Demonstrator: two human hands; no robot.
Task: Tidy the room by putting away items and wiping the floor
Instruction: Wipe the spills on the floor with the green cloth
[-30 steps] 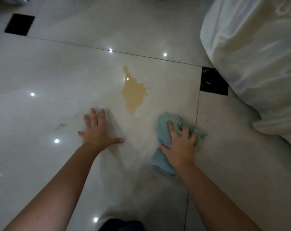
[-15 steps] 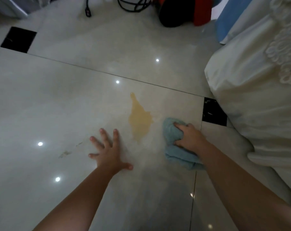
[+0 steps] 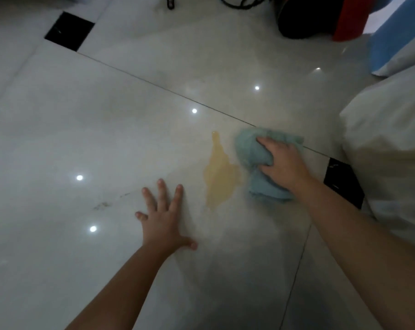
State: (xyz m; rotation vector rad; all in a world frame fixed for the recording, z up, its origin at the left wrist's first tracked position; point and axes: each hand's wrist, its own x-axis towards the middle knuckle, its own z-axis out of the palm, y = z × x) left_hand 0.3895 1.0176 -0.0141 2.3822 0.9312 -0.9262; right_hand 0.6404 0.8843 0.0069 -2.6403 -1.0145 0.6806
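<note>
spill (image 3: 219, 177), an amber puddle on the pale glossy floor (image 3: 82, 139), lies between the two hands and looks as whole as it did a second ago, with no smear through it. what has changed is the blue cloth (image 3: 251, 151): it has slid forward from the near right and now sits bunched just beside the puddle's right rim, though i cannot tell if it touches. the right hand (image 3: 282, 163) presses down on it, fingers curled into the folds. the left hand (image 3: 166, 217) stays flat on the tile left of the puddle, fingers spread, bracing. so the wiping seems about to start, probably with a sweep leftward across the liquid. white bedding (image 3: 387, 151) hangs close on the right.
</note>
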